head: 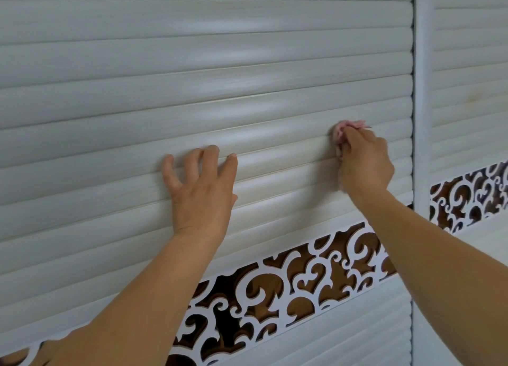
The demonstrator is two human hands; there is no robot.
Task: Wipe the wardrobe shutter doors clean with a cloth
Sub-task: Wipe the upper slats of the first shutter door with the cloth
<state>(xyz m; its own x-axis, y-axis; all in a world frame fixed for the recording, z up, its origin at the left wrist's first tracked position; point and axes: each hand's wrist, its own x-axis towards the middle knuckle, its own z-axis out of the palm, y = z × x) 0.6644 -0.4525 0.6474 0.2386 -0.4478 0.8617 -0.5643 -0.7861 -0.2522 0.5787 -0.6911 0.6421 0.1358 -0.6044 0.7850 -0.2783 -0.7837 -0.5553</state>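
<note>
My left hand (202, 184) is flat on the white shutter door (110, 96), near the middle of it. My fingers are spread wide and only a little bent, with the tips pushing on the slats. It holds nothing. The slats run long ways from side to side, and the door's left edge is cut off.

Under my arms is a strip of white curly cut-outs (299, 280) with brown behind. My arms hide parts of it.

My right hand (364, 160) is close to the door's right edge. Its fingers are curled round a pink cloth (347, 130) and push it on a slat. Most of the cloth is hidden under my hand. Only a bunched bit sticks out past my fingertips, so I cannot tell its shape.

Right of the white post (422, 96) is a second shutter door (470, 71), cut off at the side.
</note>
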